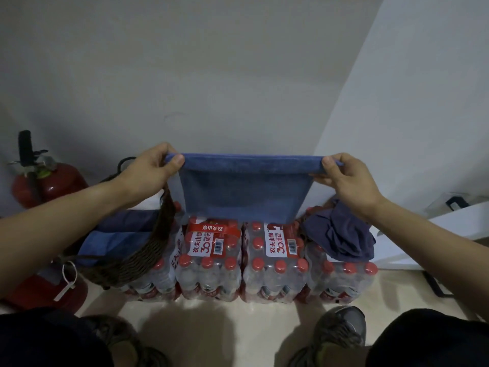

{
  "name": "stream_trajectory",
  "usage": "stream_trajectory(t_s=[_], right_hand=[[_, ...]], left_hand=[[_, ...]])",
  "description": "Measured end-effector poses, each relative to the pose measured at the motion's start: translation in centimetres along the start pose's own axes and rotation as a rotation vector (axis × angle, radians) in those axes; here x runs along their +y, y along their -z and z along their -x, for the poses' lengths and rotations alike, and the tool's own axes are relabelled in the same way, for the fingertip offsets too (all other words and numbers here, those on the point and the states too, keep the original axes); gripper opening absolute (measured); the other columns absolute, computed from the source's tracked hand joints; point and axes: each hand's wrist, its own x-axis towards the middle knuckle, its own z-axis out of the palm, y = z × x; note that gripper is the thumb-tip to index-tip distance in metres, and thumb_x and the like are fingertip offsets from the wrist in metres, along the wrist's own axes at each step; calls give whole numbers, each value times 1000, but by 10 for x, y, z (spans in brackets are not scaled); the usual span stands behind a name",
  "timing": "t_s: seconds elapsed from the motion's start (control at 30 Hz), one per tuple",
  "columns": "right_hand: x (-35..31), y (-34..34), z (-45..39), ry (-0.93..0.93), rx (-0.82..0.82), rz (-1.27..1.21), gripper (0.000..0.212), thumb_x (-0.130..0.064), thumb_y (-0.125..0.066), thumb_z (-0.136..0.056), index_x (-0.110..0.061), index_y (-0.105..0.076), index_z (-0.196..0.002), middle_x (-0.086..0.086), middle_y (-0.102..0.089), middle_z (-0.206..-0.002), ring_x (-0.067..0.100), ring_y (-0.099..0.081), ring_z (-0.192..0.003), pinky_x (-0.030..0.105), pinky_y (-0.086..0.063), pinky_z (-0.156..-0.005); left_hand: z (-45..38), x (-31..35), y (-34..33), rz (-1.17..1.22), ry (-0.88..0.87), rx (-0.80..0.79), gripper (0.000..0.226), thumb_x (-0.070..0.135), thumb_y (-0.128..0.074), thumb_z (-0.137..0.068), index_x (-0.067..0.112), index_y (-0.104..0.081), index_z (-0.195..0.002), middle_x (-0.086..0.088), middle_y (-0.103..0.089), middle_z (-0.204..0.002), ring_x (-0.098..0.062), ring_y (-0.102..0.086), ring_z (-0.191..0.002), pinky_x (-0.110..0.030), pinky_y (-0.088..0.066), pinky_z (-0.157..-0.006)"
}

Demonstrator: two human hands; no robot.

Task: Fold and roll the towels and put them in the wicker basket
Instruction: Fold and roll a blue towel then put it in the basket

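- Standing along the wall and filling the width of the scene, a row of shrink-wrapped water bottle packs [248, 260] is serving as the work surface; the bottles are showing red caps, and red and white labels with barcodes are facing up on the two middle packs.
- Hanging in the air above the middle packs, the blue towel [246, 192] is being held stretched flat between both hands; it is looking like a plain mid-blue terry cloth, its top edge doubled into a thicker band running straight from hand to hand, its sides narrowing slightly downward, and its lower edge is reaching just to the tops of the far bottles.
- Sitting tilted on the leftmost pack, the wicker basket [137, 258] is showing a dark brown woven wall, and rolled towels [116, 234] in dark blue and lighter blue are lying inside it side by side.
- Lying in a crumpled heap on the rightmost pack, a dark blue towel [341, 234] is waiting unfolded, well apart from the basket.
- Standing on the floor at the far left, a red fire extinguisher [45, 181] is partly hiding behind the left forearm.
- Pinching the towel's top left corner, the left hand [150, 170] is curling its fingers behind the cloth with the thumb pressing in front.
- Pinching the top right corner in the same way, the right hand [349, 178] is keeping thumb in front and fingers curled behind.
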Motion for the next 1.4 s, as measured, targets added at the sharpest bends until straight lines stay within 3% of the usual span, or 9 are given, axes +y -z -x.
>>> stream_trajectory(t_s=[0.3, 0.37, 0.57, 0.7, 0.8, 0.93, 1.03, 1.17, 1.4], right_hand=[[30, 12, 22, -73, -96, 171, 17, -15, -60, -96, -12, -62, -79, 7, -70, -79, 19, -66, -81, 25, -54, -74], [48, 13, 34, -222, -188, 149, 20, -7, -59, -95, -8, -61, -76, 17, -66, -82, 26, -60, -84, 36, -51, -81], [91, 11, 67, -547, -570, 316, 22, 1, -59, -91, -7, -64, -72, 9, -68, -85, 17, -57, -80, 27, -44, -76], [97, 11, 69, -637, -682, 349, 26, -1, -60, -91, -12, -62, -68, -9, -61, -62, 4, -55, -62, 18, -45, -65], [97, 13, 66, -719, -751, 359, 23, 0, -60, -90, -9, -64, -69, -4, -62, -65, 3, -58, -59, 14, -48, -60], [98, 15, 69, -936, -755, 237, 21, 5, -55, -91, -3, -67, -76, 8, -68, -79, 17, -69, -75, 21, -55, -65], [99, 15, 70, -1007, -820, 190, 17, -1, -51, -95, -3, -67, -91, 14, -74, -93, 26, -73, -87, 33, -60, -80], [95, 14, 59, -929, -884, 253, 13, -13, -49, -101, -7, -60, -100, 19, -74, -94, 31, -73, -85, 28, -57, -61], [107, -6, 2, -658, -637, 302, 19, -19, -55, -99, -8, -62, -87, 7, -50, -54, 13, -41, -45, 24, -33, -45]], left_hand=[[10, -26, -16, -4, -26, -215, 19, 11, -62, -92, 19, -54, -75, -1, -61, -127, -9, -58, -116, -28, -42, -99], [21, -42, -28, -50, 32, -345, 19, 4, -66, -87, 13, -55, -75, -5, -57, -132, -15, -54, -123, -27, -40, -102], [55, -76, -58, -211, 192, -617, 17, 7, -71, -85, 9, -57, -76, 2, -56, -132, -9, -52, -123, -15, -42, -92], [60, -81, -63, -299, 232, -801, 12, 15, -71, -87, 13, -61, -79, 4, -56, -135, -8, -47, -130, -35, -42, -107], [63, -77, -67, -342, 227, -906, 8, 21, -69, -88, 17, -65, -82, 7, -64, -121, -7, -56, -117, -35, -47, -102], [64, -69, -73, -397, 281, -1036, 17, 24, -65, -90, 20, -56, -75, 11, -58, -71, -2, -55, -64, -18, -48, -60], [61, -70, -73, -428, 352, -1046, 18, 23, -61, -91, 22, -52, -76, 10, -55, -71, 0, -51, -59, -14, -45, -57], [49, -77, -69, -394, 417, -974, 12, 23, -61, -92, 16, -60, -82, 1, -58, -74, -11, -55, -68, -24, -50, -67], [-1, -91, -70, -269, 479, -680, 12, 18, -65, -92, 7, -69, -89, -10, -73, -84, -25, -70, -83, -38, -59, -78]])
